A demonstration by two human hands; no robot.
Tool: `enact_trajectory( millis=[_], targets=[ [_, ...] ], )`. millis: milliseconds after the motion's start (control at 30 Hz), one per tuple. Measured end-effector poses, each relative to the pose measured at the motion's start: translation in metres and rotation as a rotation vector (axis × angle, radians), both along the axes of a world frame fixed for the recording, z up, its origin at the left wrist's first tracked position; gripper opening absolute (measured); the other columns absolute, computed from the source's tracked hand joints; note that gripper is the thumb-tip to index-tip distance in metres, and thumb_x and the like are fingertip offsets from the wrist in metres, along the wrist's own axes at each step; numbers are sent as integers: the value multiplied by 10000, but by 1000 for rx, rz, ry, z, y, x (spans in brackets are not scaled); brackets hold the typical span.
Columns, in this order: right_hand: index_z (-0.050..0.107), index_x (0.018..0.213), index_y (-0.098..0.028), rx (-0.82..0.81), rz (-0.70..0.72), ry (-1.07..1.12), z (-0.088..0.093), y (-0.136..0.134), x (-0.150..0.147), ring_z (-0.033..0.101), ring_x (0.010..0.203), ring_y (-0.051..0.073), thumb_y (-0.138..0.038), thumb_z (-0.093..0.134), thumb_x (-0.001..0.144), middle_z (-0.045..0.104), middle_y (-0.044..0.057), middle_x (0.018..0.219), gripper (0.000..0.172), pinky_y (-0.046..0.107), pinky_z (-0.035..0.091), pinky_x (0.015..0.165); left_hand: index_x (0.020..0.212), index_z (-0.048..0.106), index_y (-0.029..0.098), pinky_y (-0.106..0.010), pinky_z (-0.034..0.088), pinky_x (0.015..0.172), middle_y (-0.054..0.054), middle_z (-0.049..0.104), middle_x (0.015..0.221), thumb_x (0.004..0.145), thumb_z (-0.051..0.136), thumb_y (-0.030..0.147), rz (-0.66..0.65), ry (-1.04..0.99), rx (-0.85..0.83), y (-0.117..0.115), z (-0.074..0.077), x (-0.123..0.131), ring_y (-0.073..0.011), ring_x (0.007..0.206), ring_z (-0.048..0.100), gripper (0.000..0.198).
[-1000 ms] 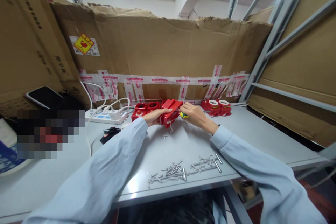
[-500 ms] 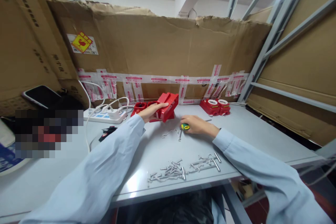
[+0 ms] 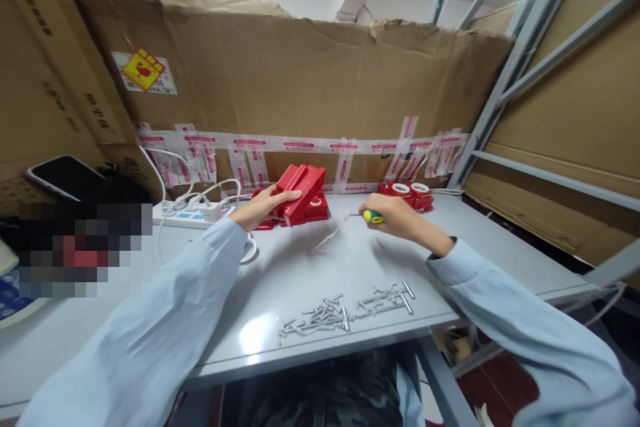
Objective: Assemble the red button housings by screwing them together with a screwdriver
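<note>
My left hand (image 3: pixel 265 204) is closed around a red box-shaped housing (image 3: pixel 302 191), tilted above the table. My right hand (image 3: pixel 395 215) grips a screwdriver by its yellow and green handle (image 3: pixel 373 217), its shank pointing left toward the housing. A thin pale chain (image 3: pixel 326 240), blurred, trails down-left from near the screwdriver's tip; whether it is attached there I cannot tell. Behind the held housing stand more red housings (image 3: pixel 317 209), partly hidden. Nearer me lie a pile of small metal screws (image 3: pixel 327 311) and T-shaped metal pins with chains (image 3: pixel 395 299).
Two red units with white rings (image 3: pixel 409 193) stand at the back right. On the left are a white power strip (image 3: pixel 185 215) with cables and a phone (image 3: pixel 67 177). A taped cardboard wall (image 3: pixel 280 80) closes off the back, with a metal shelf frame (image 3: pixel 493 107) at right.
My right hand has lifted and shifted right with the screwdriver, whose shank now points left. The chain has risen and stretched out. My left hand has drawn the housing slightly left and turned it.
</note>
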State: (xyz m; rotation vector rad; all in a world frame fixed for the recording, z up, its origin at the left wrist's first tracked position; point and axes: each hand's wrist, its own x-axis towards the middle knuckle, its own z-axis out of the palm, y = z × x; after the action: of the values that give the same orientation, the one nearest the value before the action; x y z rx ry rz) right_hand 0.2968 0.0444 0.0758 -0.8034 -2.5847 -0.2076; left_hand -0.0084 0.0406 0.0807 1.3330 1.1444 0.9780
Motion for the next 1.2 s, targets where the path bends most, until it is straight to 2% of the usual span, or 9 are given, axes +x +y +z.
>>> enact_trajectory(
  millis=[133,233,300,400,533,633,800,967,1200],
  targets=[
    [592,886,-179,120,-8,208,38,-37,33,586,788,159,-149,587,757,636,45,858,133,268,438,713,1179,516,202,-273,538,668,-72,667,1051,653,744,473,57,37,32,-15,-2,-13,-192,830,664,635],
    [588,887,-189,120,-63,238,51,-63,49,593,761,150,-168,585,772,637,29,829,117,260,444,701,1154,530,194,-254,530,665,-68,667,1054,637,759,456,79,16,54,-23,-3,-17,-187,837,660,623],
    [587,877,-193,84,-73,210,47,-75,54,601,753,149,-168,585,767,647,24,817,113,257,448,698,1155,530,190,-256,525,664,-71,664,1065,621,765,459,100,26,53,-25,-4,-18,-193,849,657,642],
    [594,860,-187,2,-71,129,30,-85,56,606,750,149,-137,570,749,655,28,804,124,251,448,686,1193,507,198,-272,517,695,-78,640,1123,604,764,478,105,70,42,-25,-7,-17,-213,915,641,701],
    [600,850,-178,-137,-74,-15,3,-87,48,565,733,145,-101,525,760,629,38,785,140,254,425,668,1195,497,181,-289,510,711,-101,623,1148,573,765,498,97,125,66,-21,-16,-16,-233,945,629,748],
    [603,860,-178,-178,-69,-81,-3,-83,37,540,733,148,-106,515,771,611,43,787,144,258,404,656,1173,508,178,-292,513,700,-107,632,1129,589,745,521,94,174,92,-20,-22,-16,-238,936,636,717],
    [599,863,-181,-83,-70,-25,14,-74,25,536,751,156,-126,523,769,606,53,804,133,266,396,674,1178,512,201,-323,514,747,-99,642,1122,607,714,548,108,274,117,-22,-24,-15,-262,973,630,698],
    [589,862,-194,-22,-67,68,34,-77,29,561,767,157,-151,529,768,629,39,823,120,270,418,684,1201,479,183,-346,504,756,-106,642,1104,591,704,569,121,334,105,-26,-21,-12,-281,975,627,755],
    [586,856,-200,29,-68,113,43,-87,39,572,739,148,-117,536,734,634,16,783,155,268,430,684,1177,479,172,-345,496,725,-102,655,1053,556,718,570,142,365,87,-27,-19,-10,-282,933,632,775]
  ],
)
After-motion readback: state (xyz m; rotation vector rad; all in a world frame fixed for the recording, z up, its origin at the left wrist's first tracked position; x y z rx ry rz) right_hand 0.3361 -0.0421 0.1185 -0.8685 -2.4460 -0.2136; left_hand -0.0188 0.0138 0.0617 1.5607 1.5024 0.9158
